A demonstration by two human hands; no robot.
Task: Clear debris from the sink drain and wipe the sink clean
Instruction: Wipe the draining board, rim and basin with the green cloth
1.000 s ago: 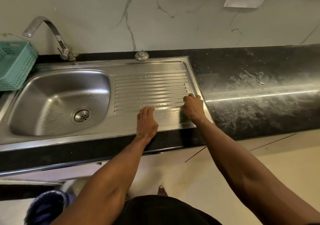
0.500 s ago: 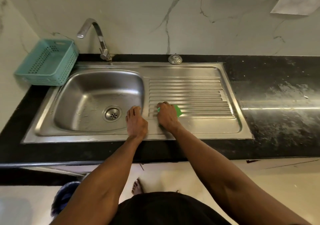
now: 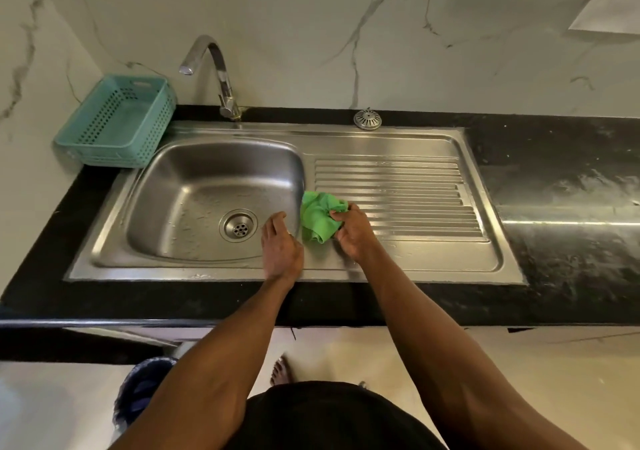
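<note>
Centre frame: right hand (image 3: 351,234) is pinching a crumpled green microfibre cloth (image 3: 318,219) on the steel rim between the stainless steel sink basin (image 3: 194,186) and the ribbed draining board (image 3: 398,193). Left hand (image 3: 280,247) is resting beside it, fingers relaxed, holding nothing. Judgement: cloth is light, soft, probably damp; bunching it in the palm should give wiping pressure. Count: one cloth, one round drain (image 3: 238,225), one loose metal strainer cap (image 3: 367,119) at upper centre.
</note>
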